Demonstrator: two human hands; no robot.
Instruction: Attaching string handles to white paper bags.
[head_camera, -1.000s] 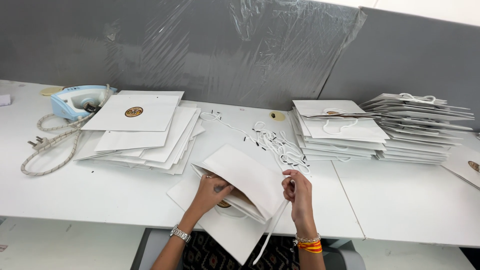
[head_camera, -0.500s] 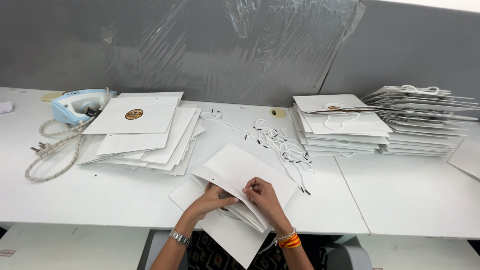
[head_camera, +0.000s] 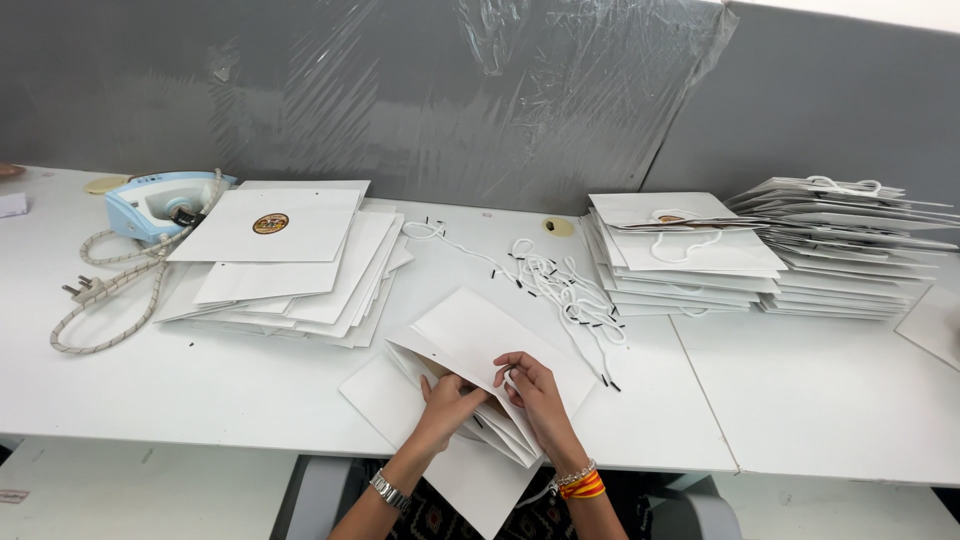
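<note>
My right hand (head_camera: 530, 392) pinches a white cord (head_camera: 511, 381) at the mouth of the flat white paper bag (head_camera: 470, 345) lying at the near edge of the worktop (head_camera: 200, 390). My left hand (head_camera: 447, 400) reaches inside that bag, fingers hidden. Loose cords (head_camera: 565, 290) lie just beyond. Far left, a bag stack (head_camera: 290, 260) shows a round brown-and-gold label (head_camera: 270, 223); right, finished bags (head_camera: 690, 255).

Left hand (head_camera: 447, 398) fingertips inside the paper bag (head_camera: 490, 360)
</note>
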